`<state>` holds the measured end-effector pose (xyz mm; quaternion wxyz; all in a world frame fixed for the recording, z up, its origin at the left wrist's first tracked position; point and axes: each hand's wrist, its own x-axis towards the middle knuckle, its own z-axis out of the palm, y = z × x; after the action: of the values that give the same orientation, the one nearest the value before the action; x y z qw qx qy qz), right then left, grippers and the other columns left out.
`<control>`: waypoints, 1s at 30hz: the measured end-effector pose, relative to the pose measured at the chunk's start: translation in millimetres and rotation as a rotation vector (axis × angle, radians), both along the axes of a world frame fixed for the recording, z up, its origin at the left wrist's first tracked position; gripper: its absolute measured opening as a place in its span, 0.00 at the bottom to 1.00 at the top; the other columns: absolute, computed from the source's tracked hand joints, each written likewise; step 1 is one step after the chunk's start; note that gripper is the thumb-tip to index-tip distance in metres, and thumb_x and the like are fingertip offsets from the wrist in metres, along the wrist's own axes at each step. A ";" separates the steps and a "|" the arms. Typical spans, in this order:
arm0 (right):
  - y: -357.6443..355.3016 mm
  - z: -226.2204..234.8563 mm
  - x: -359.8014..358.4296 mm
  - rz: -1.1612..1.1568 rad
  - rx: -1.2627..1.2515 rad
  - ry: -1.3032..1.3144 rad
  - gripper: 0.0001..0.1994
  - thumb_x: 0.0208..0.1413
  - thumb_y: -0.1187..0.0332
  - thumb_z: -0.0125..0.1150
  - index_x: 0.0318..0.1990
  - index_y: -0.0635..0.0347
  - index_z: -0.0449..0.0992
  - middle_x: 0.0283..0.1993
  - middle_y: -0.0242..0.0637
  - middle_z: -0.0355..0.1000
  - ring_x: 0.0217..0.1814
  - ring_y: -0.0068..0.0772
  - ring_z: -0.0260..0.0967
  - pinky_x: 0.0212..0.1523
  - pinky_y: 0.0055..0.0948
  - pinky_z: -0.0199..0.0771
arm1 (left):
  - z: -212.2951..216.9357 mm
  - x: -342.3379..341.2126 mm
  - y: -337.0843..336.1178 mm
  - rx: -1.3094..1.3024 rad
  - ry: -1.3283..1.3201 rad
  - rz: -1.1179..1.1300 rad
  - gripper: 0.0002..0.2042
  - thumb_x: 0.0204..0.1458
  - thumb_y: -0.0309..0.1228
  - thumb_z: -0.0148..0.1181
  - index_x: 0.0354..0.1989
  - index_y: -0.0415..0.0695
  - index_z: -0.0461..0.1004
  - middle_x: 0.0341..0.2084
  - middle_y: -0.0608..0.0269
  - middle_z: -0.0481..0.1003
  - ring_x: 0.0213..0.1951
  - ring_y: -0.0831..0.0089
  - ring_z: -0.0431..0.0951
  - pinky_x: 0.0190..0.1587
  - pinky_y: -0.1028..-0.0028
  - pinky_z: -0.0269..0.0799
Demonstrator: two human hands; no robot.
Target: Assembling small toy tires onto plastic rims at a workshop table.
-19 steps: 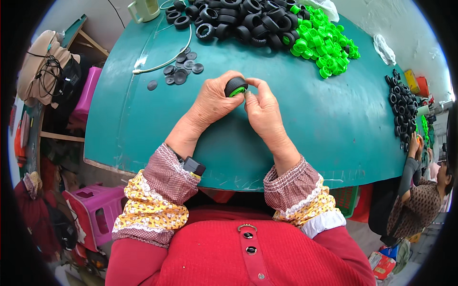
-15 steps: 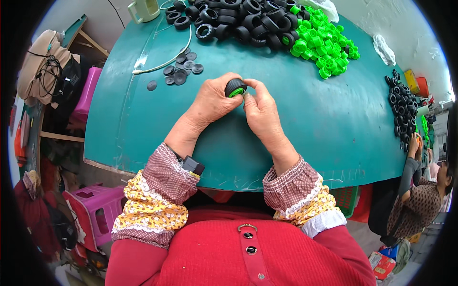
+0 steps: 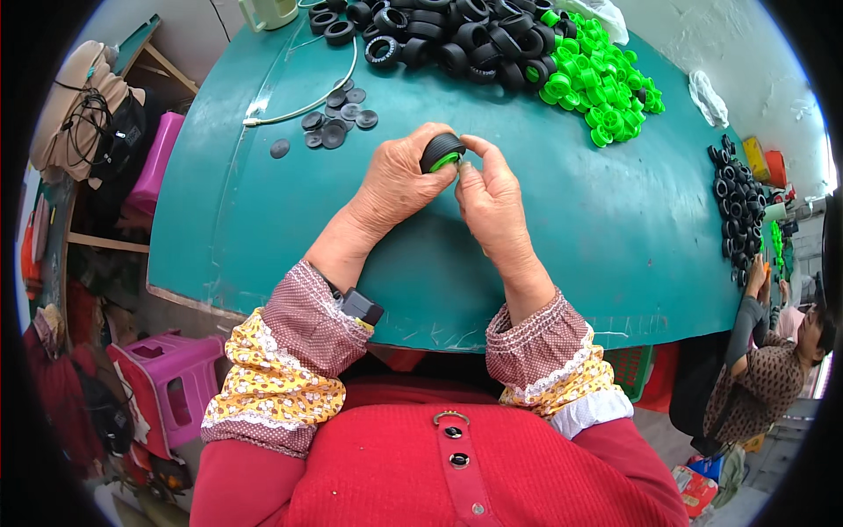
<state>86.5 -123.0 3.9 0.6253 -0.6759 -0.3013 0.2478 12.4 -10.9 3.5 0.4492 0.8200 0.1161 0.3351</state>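
Observation:
Above the near middle of the table, my left hand (image 3: 393, 183) is wrapped round a small toy wheel (image 3: 441, 149), a ribbed black tyre with a bright green hub in it. The green face is turned toward me and to the right. At the wheel's right edge my right hand (image 3: 493, 206) is closed, its thumb and forefinger at the rim where hub and tyre meet. The exact grip of those fingertips is partly hidden. Loose flat black discs (image 3: 334, 134) lie beyond my left hand.
Black tyres (image 3: 452, 59) are heaped at the far side, with green hubs (image 3: 606, 92) beside them. A pale cable (image 3: 303, 110) curves near the discs. A mug (image 3: 269, 12) stands at the back left. Another person (image 3: 773, 378) works at the right beside more tyres (image 3: 738, 193).
The view has shifted slightly. Both hands still hold the wheel; it has tilted a little, and the right fingertips have moved slightly along its rim.

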 end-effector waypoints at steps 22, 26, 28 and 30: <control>-2.2 3.2 3.7 0.066 -0.040 0.010 0.13 0.54 0.74 0.45 0.48 0.63 0.64 0.20 0.28 0.62 0.21 0.17 0.57 0.23 0.20 0.61 | -2.8 -1.6 3.3 0.035 0.097 0.000 0.14 0.39 0.24 0.59 0.37 0.40 0.69 0.24 0.58 0.72 0.26 0.73 0.72 0.31 0.77 0.68; -3.6 6.5 4.5 0.128 -0.026 0.201 0.13 0.55 0.74 0.45 0.47 0.64 0.64 0.20 0.28 0.62 0.20 0.18 0.57 0.23 0.21 0.61 | -3.2 0.7 -1.1 0.022 0.008 0.023 0.14 0.39 0.24 0.58 0.37 0.40 0.68 0.24 0.58 0.71 0.26 0.70 0.73 0.31 0.75 0.69; -1.4 -1.9 3.6 0.088 -0.012 0.075 0.13 0.55 0.73 0.45 0.48 0.64 0.64 0.20 0.31 0.63 0.20 0.19 0.57 0.23 0.23 0.62 | -2.4 1.5 -0.7 0.009 0.029 -0.012 0.14 0.39 0.24 0.58 0.38 0.41 0.67 0.24 0.56 0.71 0.25 0.66 0.73 0.30 0.74 0.69; -0.6 -5.5 3.1 0.056 0.005 -0.057 0.13 0.55 0.73 0.45 0.48 0.64 0.63 0.20 0.33 0.64 0.20 0.21 0.58 0.23 0.24 0.63 | -4.1 1.3 -2.3 0.027 0.036 -0.009 0.14 0.39 0.24 0.58 0.38 0.41 0.67 0.24 0.55 0.71 0.25 0.66 0.73 0.30 0.74 0.68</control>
<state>89.6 -123.7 -1.6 0.6108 -0.6726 -0.3384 0.2451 13.7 -13.2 -0.5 0.4373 0.8326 0.1159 0.3195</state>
